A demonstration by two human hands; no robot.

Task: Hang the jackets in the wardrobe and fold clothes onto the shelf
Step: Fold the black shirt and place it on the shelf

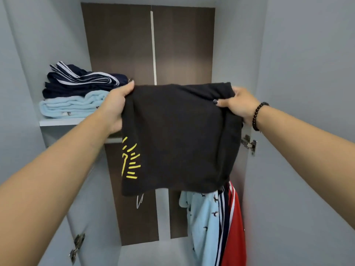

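A folded black garment (176,135) with yellow print hangs in front of the open wardrobe at shelf height. My left hand (117,104) grips its upper left edge and my right hand (238,104), with a bead bracelet at the wrist, grips its upper right corner. The white shelf (57,121) lies behind and to the left. On it sits a stack of folded clothes: navy striped pieces (80,81) on top of a light blue one (71,106). The garment hides the shelf's middle and right part.
Below the shelf at the right hang a light blue patterned jacket (205,227), a navy striped one (223,217) and a red one (235,227). Grey wardrobe doors stand open on both sides, with metal hinges (249,144) on the right and at the lower left (76,246).
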